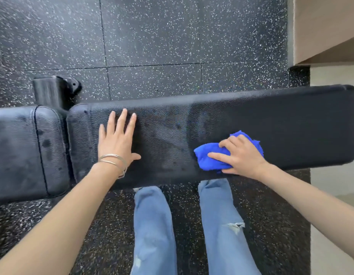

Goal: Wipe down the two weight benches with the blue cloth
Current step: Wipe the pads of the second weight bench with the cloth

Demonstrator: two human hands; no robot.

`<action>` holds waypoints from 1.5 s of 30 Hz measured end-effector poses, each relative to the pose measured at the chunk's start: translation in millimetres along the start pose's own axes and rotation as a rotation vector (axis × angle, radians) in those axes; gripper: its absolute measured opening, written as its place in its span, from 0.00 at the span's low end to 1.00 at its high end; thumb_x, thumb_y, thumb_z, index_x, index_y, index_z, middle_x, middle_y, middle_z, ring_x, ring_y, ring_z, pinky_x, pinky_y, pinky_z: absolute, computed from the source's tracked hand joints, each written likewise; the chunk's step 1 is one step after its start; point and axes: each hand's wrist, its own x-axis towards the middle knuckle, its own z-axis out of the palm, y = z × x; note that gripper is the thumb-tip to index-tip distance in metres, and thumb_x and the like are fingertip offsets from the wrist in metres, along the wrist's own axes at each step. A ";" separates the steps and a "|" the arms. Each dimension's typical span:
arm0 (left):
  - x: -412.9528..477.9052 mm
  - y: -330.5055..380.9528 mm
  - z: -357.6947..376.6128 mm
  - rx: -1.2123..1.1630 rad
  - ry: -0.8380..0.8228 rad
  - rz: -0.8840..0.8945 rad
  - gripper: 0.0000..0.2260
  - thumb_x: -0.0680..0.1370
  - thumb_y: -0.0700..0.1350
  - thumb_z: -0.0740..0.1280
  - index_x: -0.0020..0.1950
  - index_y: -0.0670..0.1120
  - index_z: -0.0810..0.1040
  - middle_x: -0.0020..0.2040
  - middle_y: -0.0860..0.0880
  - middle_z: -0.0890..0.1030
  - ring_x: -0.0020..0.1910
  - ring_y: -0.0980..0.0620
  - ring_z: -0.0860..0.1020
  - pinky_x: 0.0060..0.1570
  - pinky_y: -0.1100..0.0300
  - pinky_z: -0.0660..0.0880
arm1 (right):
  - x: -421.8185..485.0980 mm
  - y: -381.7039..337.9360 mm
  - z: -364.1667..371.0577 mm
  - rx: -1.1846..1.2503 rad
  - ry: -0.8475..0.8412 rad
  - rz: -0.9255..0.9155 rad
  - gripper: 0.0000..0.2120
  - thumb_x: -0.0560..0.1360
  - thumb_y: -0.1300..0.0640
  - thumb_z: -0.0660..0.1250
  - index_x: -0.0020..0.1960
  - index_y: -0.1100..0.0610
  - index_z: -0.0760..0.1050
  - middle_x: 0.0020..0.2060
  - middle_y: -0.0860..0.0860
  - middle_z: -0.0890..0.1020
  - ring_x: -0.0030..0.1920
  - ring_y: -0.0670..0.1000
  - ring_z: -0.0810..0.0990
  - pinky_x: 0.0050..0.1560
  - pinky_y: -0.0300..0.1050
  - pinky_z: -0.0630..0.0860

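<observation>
On my screen the fingers [218, 155] of the right hand [242, 155] are bent over the blue cloth [209, 159] and grasp it. The cloth is bunched, and it sits under the palm on the near half of the long pad [281, 124] of the weight bench. Blue folds show on the left of the hand and behind the knuckles.

The fingers [121, 121] of the left hand [117, 140] are straight and a little spread. They hold nothing; the palm lies flat on the same pad, near its left end and well apart from the cloth. Two thin bracelets [113, 160] go around this wrist.

The pad is black and grained, with darker spots on the surface between the two hands. At its left, after a narrow gap, I see the seat pad [19, 151], also spotted. Behind the gap a black frame part [53, 90] stands on the speckled floor [152, 36]. Below the bench the legs in light blue jeans [154, 225] stand close to the near edge. A tan panel [327, 26] is at the top right corner.
</observation>
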 end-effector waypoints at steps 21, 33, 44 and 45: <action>5.1 -43.2 16.0 -0.037 -0.006 0.143 0.55 0.67 0.58 0.75 0.77 0.48 0.37 0.78 0.49 0.38 0.77 0.43 0.42 0.74 0.51 0.54 | 100.1 -122.2 13.0 0.089 0.126 0.190 0.26 0.54 0.46 0.80 0.50 0.52 0.83 0.41 0.57 0.81 0.35 0.57 0.78 0.35 0.48 0.74; 5.3 -69.4 25.1 -0.065 0.007 0.174 0.55 0.67 0.51 0.77 0.77 0.49 0.38 0.78 0.50 0.38 0.77 0.44 0.41 0.74 0.49 0.49 | 229.9 -32.6 -24.9 0.194 0.087 1.327 0.20 0.72 0.46 0.62 0.62 0.52 0.74 0.59 0.58 0.72 0.58 0.62 0.72 0.57 0.53 0.68; 4.1 -89.7 34.4 -0.093 0.050 0.268 0.52 0.68 0.60 0.72 0.77 0.47 0.40 0.78 0.49 0.39 0.77 0.47 0.41 0.75 0.52 0.49 | 270.2 -110.4 -20.7 0.244 0.083 0.656 0.19 0.68 0.47 0.67 0.58 0.49 0.78 0.50 0.56 0.75 0.50 0.59 0.74 0.50 0.52 0.70; 1.6 -90.5 35.4 -0.112 0.058 0.242 0.52 0.68 0.60 0.72 0.77 0.47 0.40 0.78 0.49 0.40 0.77 0.47 0.41 0.74 0.52 0.49 | 249.8 -108.4 -19.4 0.234 0.104 0.622 0.18 0.67 0.48 0.68 0.56 0.50 0.79 0.48 0.57 0.76 0.48 0.59 0.74 0.48 0.53 0.71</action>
